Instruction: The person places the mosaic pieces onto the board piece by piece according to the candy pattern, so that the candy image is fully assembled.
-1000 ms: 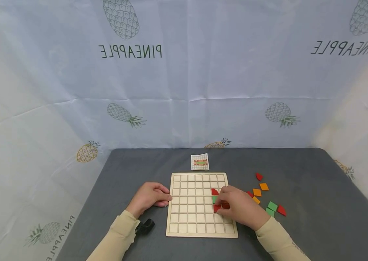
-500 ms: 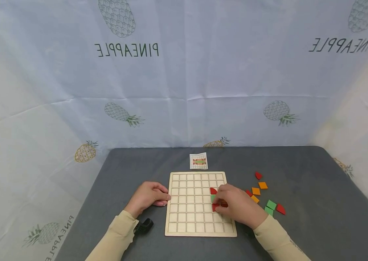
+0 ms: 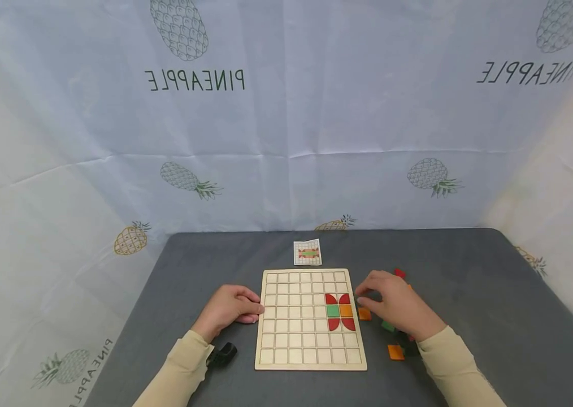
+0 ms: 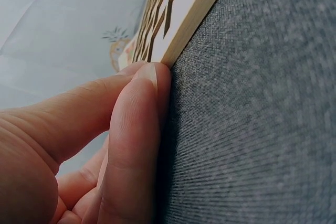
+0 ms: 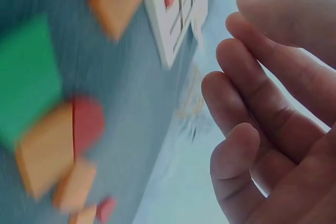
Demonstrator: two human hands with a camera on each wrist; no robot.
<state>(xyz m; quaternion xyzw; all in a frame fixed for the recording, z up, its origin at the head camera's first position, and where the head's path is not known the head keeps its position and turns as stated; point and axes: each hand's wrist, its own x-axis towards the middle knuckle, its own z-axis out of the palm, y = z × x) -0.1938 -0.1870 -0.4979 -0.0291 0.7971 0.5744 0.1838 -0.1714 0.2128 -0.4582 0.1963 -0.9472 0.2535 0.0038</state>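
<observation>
At its left edge, the light wooden grid board (image 3: 295, 341) is pinched between the thumb and fingers of the left hand (image 3: 226, 310), whose fingertips touch the board's side (image 4: 195, 20) in the left wrist view. Red rounded pieces (image 3: 348, 324) lie in grid cells above and below a green square (image 3: 333, 311) and an orange square (image 3: 345, 311) near the board's right side. Just right of the board hovers the right hand (image 3: 397, 301), fingers loosely bent and apart. Nothing shows between its fingers in the right wrist view, where the hand (image 5: 278, 93) is beside loose pieces.
Loose orange (image 3: 395, 352), green (image 3: 388, 326) and red (image 3: 400, 273) pieces lie right of the board, some partly covered by the right hand. A small pattern card (image 3: 307, 252) is behind the board on the dark table (image 3: 205, 254). A black object (image 3: 223, 354) is at the left wrist.
The right hand has moved off the board to the right, uncovering the red pieces and the orange square in the grid. Loose orange pieces now show beside it. The left hand stays at the edge.
</observation>
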